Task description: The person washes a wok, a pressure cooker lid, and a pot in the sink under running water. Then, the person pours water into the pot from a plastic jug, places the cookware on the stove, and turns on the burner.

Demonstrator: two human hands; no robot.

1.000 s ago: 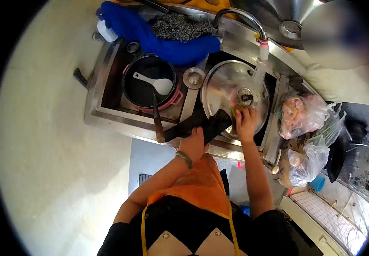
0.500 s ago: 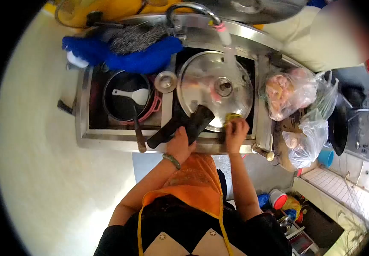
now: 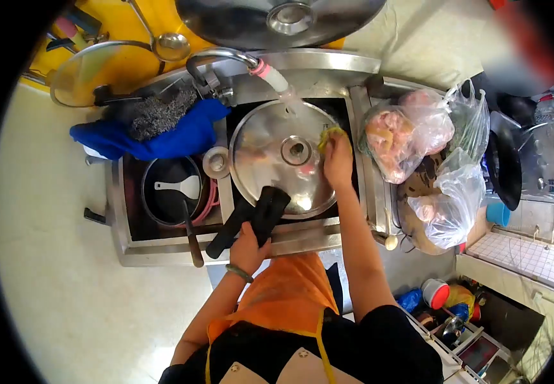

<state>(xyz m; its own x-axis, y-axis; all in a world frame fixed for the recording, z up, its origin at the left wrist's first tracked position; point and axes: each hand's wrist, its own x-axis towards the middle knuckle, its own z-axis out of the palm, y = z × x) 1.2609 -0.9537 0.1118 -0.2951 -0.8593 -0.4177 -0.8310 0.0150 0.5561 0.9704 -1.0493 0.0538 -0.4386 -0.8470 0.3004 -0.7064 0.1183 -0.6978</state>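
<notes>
Head view: near, gripping a black piece [image 3: 272, 210] with the left hand [image 3: 246, 249]; farther, pinching a yellow scrubber [image 3: 328, 134] in the right hand [image 3: 339, 161], toward the right edge of the metal lid [image 3: 258, 141] in the sink [image 3: 364, 182]. Apparently scrubbing; calls for steady support.

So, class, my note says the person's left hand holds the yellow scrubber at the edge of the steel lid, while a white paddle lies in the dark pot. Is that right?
Not quite: the head view shows the right hand holding the yellow scrubber at the edge of the steel lid. The white paddle does lie in the dark pot.
</notes>
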